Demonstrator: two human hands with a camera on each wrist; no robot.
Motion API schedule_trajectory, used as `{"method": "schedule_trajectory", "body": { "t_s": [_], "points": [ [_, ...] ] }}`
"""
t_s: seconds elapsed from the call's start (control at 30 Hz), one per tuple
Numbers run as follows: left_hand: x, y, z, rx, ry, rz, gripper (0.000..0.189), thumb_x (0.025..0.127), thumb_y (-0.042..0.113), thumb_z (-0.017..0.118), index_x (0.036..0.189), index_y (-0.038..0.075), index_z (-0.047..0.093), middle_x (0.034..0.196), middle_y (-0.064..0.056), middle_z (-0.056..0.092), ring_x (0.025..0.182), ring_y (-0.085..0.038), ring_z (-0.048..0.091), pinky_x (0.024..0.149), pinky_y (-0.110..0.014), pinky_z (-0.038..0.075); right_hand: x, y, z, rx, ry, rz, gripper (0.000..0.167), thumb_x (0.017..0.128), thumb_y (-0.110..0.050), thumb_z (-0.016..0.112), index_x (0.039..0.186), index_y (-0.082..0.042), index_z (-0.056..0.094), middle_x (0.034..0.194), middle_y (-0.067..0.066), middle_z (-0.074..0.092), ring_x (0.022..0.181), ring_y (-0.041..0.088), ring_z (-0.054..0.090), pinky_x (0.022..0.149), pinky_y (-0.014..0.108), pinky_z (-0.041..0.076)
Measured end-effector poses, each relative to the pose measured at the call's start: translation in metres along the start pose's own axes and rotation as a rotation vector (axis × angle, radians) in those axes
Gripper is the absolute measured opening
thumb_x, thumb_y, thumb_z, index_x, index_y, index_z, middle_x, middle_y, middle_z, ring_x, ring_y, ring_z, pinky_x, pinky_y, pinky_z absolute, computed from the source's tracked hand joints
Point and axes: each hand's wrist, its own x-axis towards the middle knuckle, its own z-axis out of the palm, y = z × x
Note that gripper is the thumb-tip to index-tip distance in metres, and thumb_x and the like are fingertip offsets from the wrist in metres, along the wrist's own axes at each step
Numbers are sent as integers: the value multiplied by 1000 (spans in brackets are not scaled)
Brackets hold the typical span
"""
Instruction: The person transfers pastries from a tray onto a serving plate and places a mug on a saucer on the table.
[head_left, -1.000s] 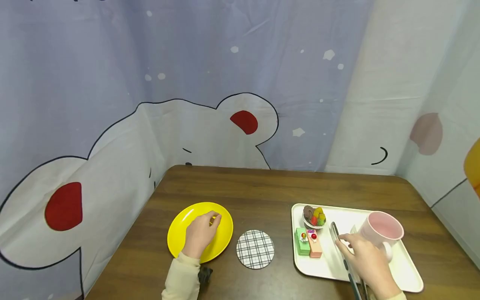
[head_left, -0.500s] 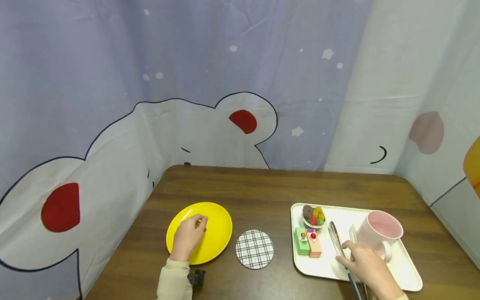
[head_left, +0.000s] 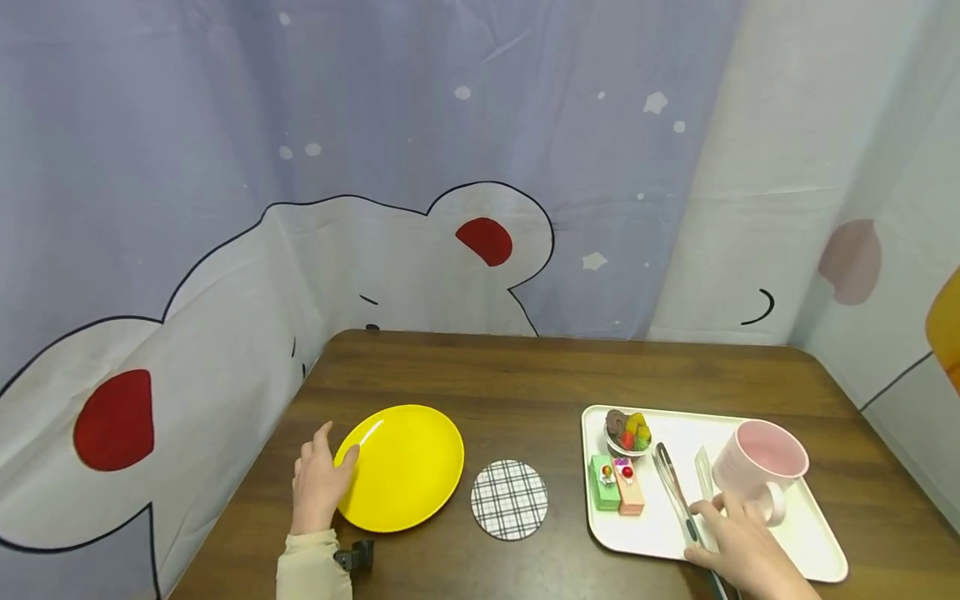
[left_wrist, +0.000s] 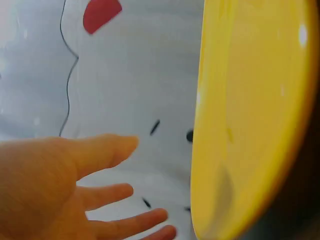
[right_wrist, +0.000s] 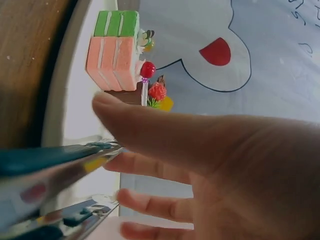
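My left hand [head_left: 318, 482] is beside the left rim of a yellow plate [head_left: 408, 471], thumb and fingers spread, holding nothing. In the left wrist view the thumb and fingers [left_wrist: 112, 149] are apart, with the plate to their right. Over the front of a cream tray [head_left: 648, 533], my right hand [head_left: 742, 537] reaches across long metal utensils [head_left: 677, 493] with dark green handles. Its thumb and fingertips are apart, right at the handles [right_wrist: 45, 160] in the right wrist view. A pink mug [head_left: 738, 467] stands just beyond this hand.
On the tray's left sit a green cake slice [head_left: 604, 493], a pink cake slice [head_left: 632, 497] and a small cup of fruit and chocolate [head_left: 630, 448]. A round checked coaster [head_left: 510, 500] lies between plate and tray. A printed curtain [head_left: 600, 167] hangs behind the table.
My left hand has moved left from over the plate to its left edge, its fingers spreading. The right hand has moved slightly back toward me along the utensils, fingers parting more.
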Motion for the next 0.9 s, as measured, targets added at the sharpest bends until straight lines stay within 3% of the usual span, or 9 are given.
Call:
{"method": "schedule_trajectory", "body": {
  "t_s": [0.17, 0.27, 0.4, 0.6, 0.77, 0.9],
  "points": [
    [6, -17, -5, -5, -56, -22, 77, 95, 28, 54, 151, -4, 11, 130, -37, 41, 115, -51, 46, 97, -63, 38, -8, 5, 2, -33, 43, 4, 44, 70, -35, 82, 104, -10, 70, 95, 6, 49, 84, 23, 44, 66, 33, 38],
    [9, -23, -7, 7, -89, -14, 76, 95, 29, 55, 150, -5, 14, 119, -35, 53, 102, -45, 57, 91, -59, 43, -10, 9, 2, 4, -39, 28, 38, 74, -34, 80, 101, -9, 70, 91, 5, 53, 80, 19, 48, 63, 34, 41],
    [12, -27, -9, 21, -125, -4, 72, 95, 29, 54, 148, -6, 19, 112, -32, 60, 96, -41, 61, 88, -57, 46, -11, 12, 3, 45, -159, 33, 32, 78, -34, 76, 99, -10, 69, 85, 2, 59, 75, 15, 53, 63, 37, 46],
    [15, -31, -14, 19, -134, -10, 64, 95, 22, 53, 146, -7, 26, 91, -22, 66, 80, -31, 62, 84, -52, 47, -10, 6, 9, 61, -217, 71, 37, 79, -40, 75, 99, -9, 67, 84, 2, 59, 75, 16, 53, 64, 38, 46],
    [20, -32, -9, -4, -158, 8, 60, 96, 18, 52, 146, -5, 28, 71, -8, 61, 64, -18, 55, 76, -41, 45, -13, 6, 13, 41, -137, 72, 25, 81, -33, 74, 90, -13, 63, 79, 0, 52, 72, 16, 47, 61, 33, 39],
    [23, -32, -4, -16, -161, 28, 57, 97, 16, 52, 146, -4, 31, 70, -7, 59, 60, -16, 53, 67, -32, 43, -20, 10, 14, 23, 50, 35, 14, 79, -19, 73, 86, -13, 62, 80, 1, 52, 73, 17, 48, 61, 33, 39]
  ]
}}
